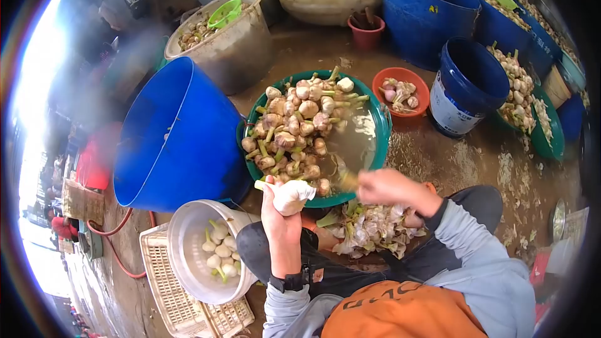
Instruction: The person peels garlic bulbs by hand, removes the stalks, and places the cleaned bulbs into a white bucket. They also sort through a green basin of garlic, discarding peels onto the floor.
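Note:
My left hand (280, 228) grips a white garlic bulb (292, 199), its short green stem poking out to the left past my thumb. To the right, my right hand (383, 186) is closed and blurred by motion, at the near rim of a green tub (379, 126). A yellowish-brown smear shows at its fingertips, and I cannot make out what it is. Inside the tub, unpeeled garlic bulbs (294, 119) with cut stems are heaped in murky water. A pile of garlic skins (372, 231) lies between my legs, below my right hand.
At left stand a big blue barrel (184, 144) and a white bucket (181, 247) of peeled bulbs, beside a cream plastic crate (164, 275). An orange bowl (421, 87) with a few bulbs and a dark blue bucket (469, 81) are at right. More garlic (514, 87) lies farther right.

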{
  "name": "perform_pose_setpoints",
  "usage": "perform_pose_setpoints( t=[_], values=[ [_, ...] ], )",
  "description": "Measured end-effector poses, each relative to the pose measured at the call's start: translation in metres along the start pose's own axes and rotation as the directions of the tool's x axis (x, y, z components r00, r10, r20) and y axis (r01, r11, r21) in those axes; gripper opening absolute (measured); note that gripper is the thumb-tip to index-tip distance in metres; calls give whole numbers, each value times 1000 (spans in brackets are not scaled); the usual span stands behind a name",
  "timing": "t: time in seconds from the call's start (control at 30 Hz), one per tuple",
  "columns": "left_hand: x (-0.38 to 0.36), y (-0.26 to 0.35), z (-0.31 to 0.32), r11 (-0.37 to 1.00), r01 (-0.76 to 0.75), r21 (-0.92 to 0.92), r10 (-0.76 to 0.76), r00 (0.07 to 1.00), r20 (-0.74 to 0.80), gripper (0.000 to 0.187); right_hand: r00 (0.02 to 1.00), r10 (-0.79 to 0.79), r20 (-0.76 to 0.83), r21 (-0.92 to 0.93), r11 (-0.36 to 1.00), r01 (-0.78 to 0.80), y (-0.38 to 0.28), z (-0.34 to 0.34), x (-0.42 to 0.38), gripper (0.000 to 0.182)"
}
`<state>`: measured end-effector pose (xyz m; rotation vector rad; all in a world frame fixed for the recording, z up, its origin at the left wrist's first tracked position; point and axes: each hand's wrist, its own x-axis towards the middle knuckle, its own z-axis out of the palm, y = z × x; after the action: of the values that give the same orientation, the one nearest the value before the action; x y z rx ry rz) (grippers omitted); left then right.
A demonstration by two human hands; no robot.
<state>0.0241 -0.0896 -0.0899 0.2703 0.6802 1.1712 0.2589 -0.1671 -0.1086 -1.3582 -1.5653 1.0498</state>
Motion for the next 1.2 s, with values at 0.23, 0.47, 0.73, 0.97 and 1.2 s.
perform_pose_setpoints(
  t=[0.23, 0.47, 0.73, 0.97, 1.2],
  values=[
    [0, -12, 18, 870, -370, 327, 374, 926, 54, 24, 996, 3, -94, -153, 988, -18, -63, 60, 64, 28],
    [-36, 95, 3, 755, -588, 289, 584, 804, 110, 33, 968, -22, 251, -832, 505, 228, 108, 70, 21, 11],
    [-20, 68, 17, -65, -486, 872, 561, 705, 435, 44, 983, 97, 154, -829, 554, 75, 159, 128, 167, 15],
    [4, 50, 18, 330, -365, 871, 271, 920, 283, 32, 909, 370, 193, -71, 929, -363, 200, 110, 134, 41],
    [15, -13, 45, -328, -555, 764, 151, 768, 623, 70, 980, 175, 92, 756, 629, -183, -15, 45, 89, 44]
  ],
)
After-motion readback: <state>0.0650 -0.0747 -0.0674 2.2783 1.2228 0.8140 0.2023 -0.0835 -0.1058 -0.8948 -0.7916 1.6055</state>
